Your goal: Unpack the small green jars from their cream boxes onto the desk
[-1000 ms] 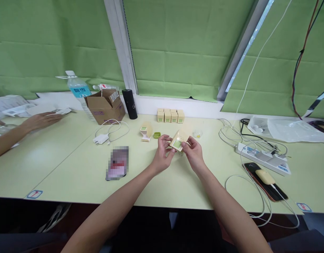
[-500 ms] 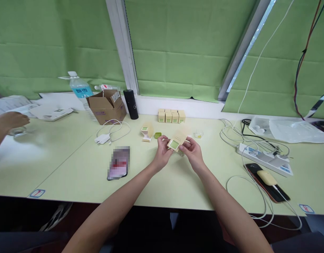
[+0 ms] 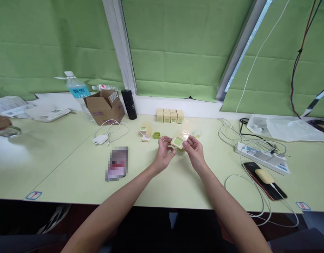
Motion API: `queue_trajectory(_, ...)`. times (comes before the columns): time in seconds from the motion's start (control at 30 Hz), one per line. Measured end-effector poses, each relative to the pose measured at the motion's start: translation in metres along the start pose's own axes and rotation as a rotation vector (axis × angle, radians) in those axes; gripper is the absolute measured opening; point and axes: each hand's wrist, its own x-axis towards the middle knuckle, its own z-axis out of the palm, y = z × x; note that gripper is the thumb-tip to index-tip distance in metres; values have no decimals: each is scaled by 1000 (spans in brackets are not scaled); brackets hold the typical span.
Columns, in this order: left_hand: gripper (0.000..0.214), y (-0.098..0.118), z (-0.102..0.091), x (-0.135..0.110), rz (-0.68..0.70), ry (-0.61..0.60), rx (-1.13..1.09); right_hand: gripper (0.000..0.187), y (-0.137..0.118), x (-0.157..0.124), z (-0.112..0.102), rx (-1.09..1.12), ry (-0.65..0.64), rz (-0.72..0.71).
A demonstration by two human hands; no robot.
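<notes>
Over the table, I hold a small cream carton (image 3: pixel 179 140) with a green square on its face and its pale flap pointing away from me. My right hand (image 3: pixel 195 151) pinches its right side with the thumb on top. My left hand (image 3: pixel 163 154) is closed about its left edge, fingertips at the card and thumb lower down. A small clear piece with some green (image 3: pixel 180 152) shows just under the carton, partly hidden. Beyond my left hand lie a small green tub (image 3: pixel 157 135) and an opened cream carton (image 3: pixel 145 131). A clear lid-like piece (image 3: pixel 197 134) lies past my right hand.
Several cream boxes (image 3: pixel 170 116) stand by the wall. To the left are a phone (image 3: pixel 117 163), a charger (image 3: pixel 101 139), a cardboard box (image 3: pixel 106 107) and a black flask (image 3: pixel 129 104). A power strip (image 3: pixel 262 158) and cables lie right. Another person's hand (image 3: pixel 0 122) is far left.
The carton has tilted, so its green square faces me more, and the clear piece beneath it shows better. My left thumb has come away from its face. The other person's hand moved left.
</notes>
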Motion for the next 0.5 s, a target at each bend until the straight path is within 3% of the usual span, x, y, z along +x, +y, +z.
queue_trajectory(0.17,55,1,-3,-1,30,17,-19,56,2,-3,5,-35,-87,-24)
queue_trajectory(0.5,47,3,-8,-2,112,-40,-10,57,21,-4,10,-8,-33,-38)
